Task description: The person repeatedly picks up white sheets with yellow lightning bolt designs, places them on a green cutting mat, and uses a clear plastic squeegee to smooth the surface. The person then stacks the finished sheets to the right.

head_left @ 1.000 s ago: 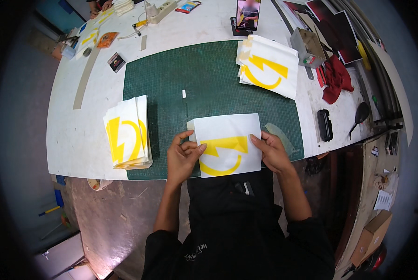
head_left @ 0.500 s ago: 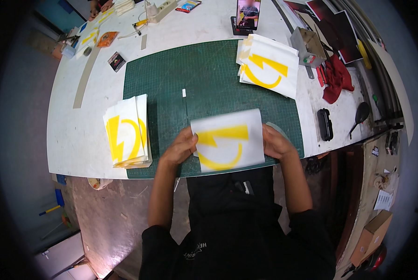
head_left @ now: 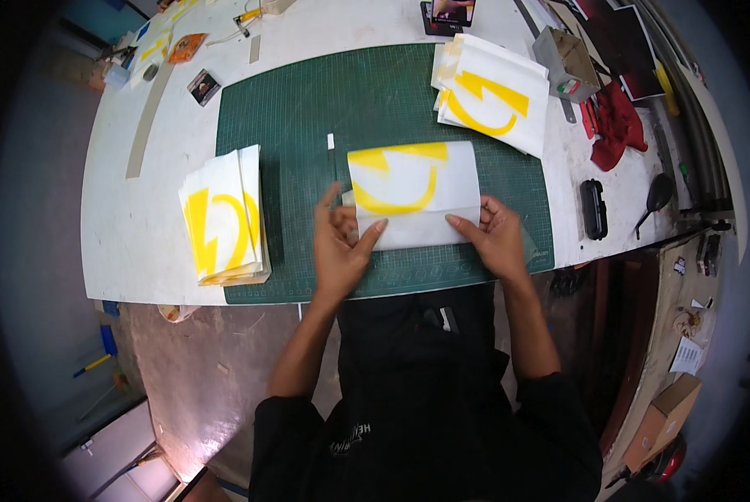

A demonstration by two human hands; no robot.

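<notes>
Head view: the left hand [head_left: 341, 247] and right hand [head_left: 499, 238] are gripping a white-and-yellow sheet [head_left: 412, 188] over the near part of the green cutting mat [head_left: 291, 109], one at each side, presumably for keeping it level. Both thumbs are pressing on its near portion; the other fingers, partly hidden, are curling at or behind its side edges. The left stack [head_left: 224, 222] and far-right stack [head_left: 492, 96] are flanking it, apparently for easy reach.
</notes>
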